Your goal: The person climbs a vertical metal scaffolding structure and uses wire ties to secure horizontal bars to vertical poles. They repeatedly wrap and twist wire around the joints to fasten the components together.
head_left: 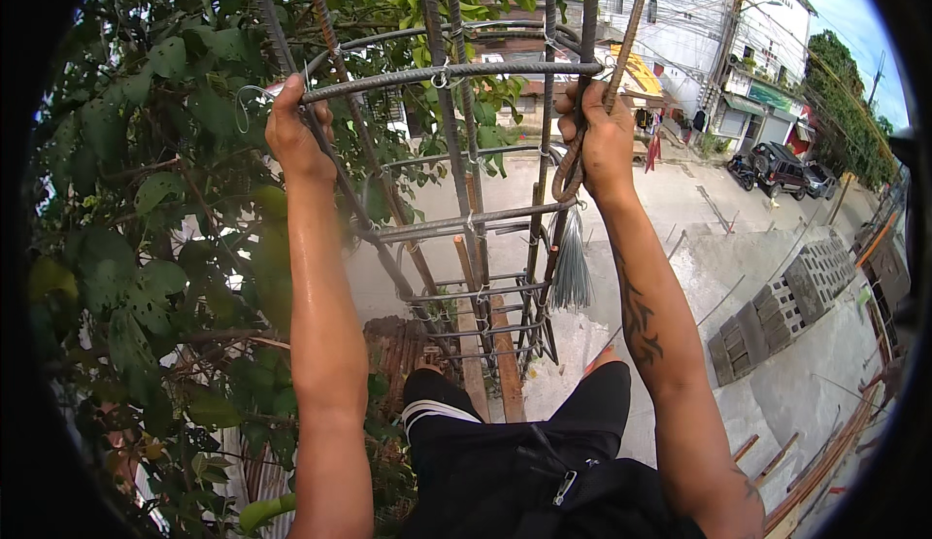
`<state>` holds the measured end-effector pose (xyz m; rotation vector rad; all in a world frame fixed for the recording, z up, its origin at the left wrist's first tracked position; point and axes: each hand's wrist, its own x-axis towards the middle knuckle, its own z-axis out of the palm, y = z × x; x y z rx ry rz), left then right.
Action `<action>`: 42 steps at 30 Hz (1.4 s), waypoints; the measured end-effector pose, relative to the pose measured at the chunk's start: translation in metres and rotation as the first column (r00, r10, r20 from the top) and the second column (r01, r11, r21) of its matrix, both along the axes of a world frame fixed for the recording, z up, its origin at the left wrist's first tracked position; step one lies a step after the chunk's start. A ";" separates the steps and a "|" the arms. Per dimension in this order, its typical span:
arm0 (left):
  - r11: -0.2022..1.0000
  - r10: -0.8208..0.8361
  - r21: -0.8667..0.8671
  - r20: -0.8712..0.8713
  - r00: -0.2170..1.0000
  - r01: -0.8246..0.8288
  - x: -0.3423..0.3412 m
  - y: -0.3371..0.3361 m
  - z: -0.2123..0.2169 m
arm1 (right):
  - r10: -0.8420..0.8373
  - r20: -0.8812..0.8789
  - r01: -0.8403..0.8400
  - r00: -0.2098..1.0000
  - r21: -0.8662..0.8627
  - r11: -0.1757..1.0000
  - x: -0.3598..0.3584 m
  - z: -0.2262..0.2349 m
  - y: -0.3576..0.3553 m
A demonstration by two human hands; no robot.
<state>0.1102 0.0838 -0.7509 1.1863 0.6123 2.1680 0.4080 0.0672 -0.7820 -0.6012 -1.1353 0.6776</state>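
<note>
A tall cage of upright rebar and bent stirrups rises in front of me, tied with thin wire. My left hand is closed around the left upright bar, just under the end of the top front stirrup. A loose wire loop sticks out beside it. At the stirrup's right end, my right hand is wrapped around the right upright; a hooked rusty bar passes against the same hand. Below it hangs a bundle of grey tie wire. Lower stirrups cross the cage farther down.
Leafy branches crowd the left side. Wooden boards lie beneath the cage, between my legs. Hollow concrete blocks are stacked at right, near loose lumber. Beyond are a street, a parked dark vehicle and buildings with overhead wires.
</note>
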 end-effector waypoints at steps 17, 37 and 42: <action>0.973 -0.219 0.042 -0.128 0.967 0.225 -0.026 0.015 0.002 | -0.079 -0.008 0.079 0.997 0.109 0.991 0.001 -0.009 0.024; 0.991 0.055 0.128 -0.110 0.992 -0.041 -0.011 0.013 -0.003 | 0.040 0.018 -0.042 0.999 0.089 0.995 0.013 -0.021 0.051; 0.993 0.068 0.097 -0.060 0.996 -0.062 -0.020 0.021 -0.002 | 0.028 0.000 -0.027 1.000 0.093 0.995 0.010 -0.019 0.038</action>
